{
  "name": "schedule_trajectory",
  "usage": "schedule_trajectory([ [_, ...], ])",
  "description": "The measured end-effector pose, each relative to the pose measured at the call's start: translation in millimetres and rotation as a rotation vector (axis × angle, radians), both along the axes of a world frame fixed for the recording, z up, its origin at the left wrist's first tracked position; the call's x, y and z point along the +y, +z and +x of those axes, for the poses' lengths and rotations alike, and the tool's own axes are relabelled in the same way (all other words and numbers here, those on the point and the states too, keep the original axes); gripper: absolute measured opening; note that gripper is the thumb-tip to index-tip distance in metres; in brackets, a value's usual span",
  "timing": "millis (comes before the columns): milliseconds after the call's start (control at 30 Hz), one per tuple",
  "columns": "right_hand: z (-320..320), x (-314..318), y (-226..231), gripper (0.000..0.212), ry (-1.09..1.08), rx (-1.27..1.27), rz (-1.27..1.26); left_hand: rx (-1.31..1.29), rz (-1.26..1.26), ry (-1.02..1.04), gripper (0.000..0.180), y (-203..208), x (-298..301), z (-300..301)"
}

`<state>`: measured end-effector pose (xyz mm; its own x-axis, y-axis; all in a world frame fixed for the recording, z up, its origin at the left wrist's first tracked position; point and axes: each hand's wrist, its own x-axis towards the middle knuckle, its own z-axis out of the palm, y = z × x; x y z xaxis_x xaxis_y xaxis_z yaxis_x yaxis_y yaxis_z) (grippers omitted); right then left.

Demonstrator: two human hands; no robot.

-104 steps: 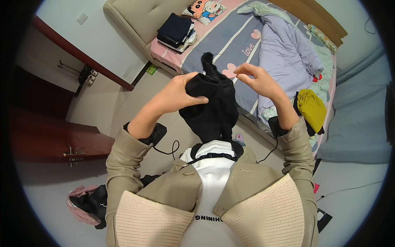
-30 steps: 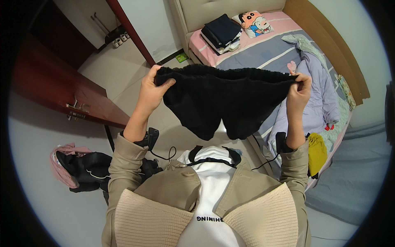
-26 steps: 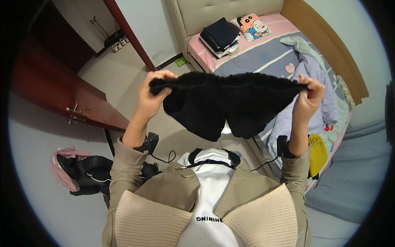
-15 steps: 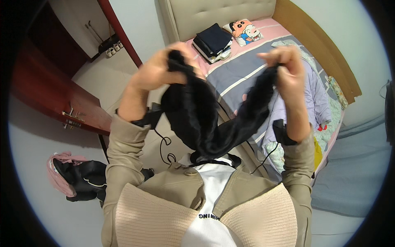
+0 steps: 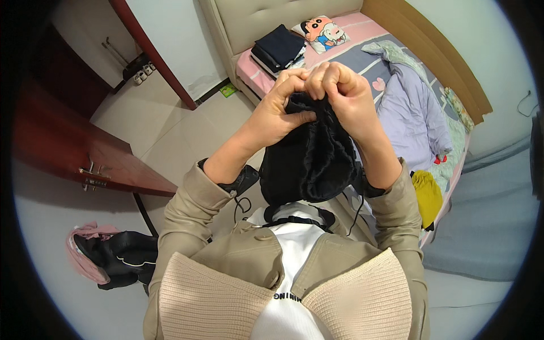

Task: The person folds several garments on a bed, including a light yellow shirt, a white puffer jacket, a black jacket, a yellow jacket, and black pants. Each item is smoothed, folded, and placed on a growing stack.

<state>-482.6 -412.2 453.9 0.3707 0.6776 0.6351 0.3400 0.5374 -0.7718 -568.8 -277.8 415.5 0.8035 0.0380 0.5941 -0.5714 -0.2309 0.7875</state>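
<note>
A black garment with a fluffy, plush-looking surface (image 5: 309, 153) hangs in front of my chest, its top edge bunched together. My left hand (image 5: 280, 110) grips that edge, thumb pressed across the cloth. Right beside it, the fingers of my right hand (image 5: 343, 90) are curled tightly on the same edge, and the two hands touch. The garment's lower part hangs in folds down to near my white shirt (image 5: 294, 243). What kind of garment it is I cannot tell.
A bed (image 5: 255, 73) with folded dark clothes (image 5: 279, 48), a cartoon cushion (image 5: 323, 33), a lilac garment (image 5: 413, 107) and a yellow cloth (image 5: 426, 195) stands ahead and right. At left is an open red door (image 5: 85, 136); black and pink clothes (image 5: 122, 252) hang below it.
Both hands have come together from wide apart. The black garment, stretched between them before, now hangs gathered below them. My view has shifted slightly.
</note>
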Motion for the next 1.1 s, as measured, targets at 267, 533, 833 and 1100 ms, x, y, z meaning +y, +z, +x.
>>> schedule_trajectory([
  [267, 11, -29, -22, 0.026, -0.099, 0.276, 0.011, 0.042, 0.093, 0.126, 0.028, 5, -7, -5],
  [533, -29, -91, -90, 0.071, -0.344, -0.033, -0.212, 0.092, -0.204, 0.221, 0.023, -1, 3, 8],
  [833, -2, -83, -70, 0.025, -0.792, -0.161, -0.249, -0.117, -0.105, 0.294, 0.035, -9, 7, 7],
  [1100, 1, -80, -34, 0.021, -0.778, -0.255, -0.410, -0.036, 0.041, 0.482, 0.021, -28, 16, -2],
])
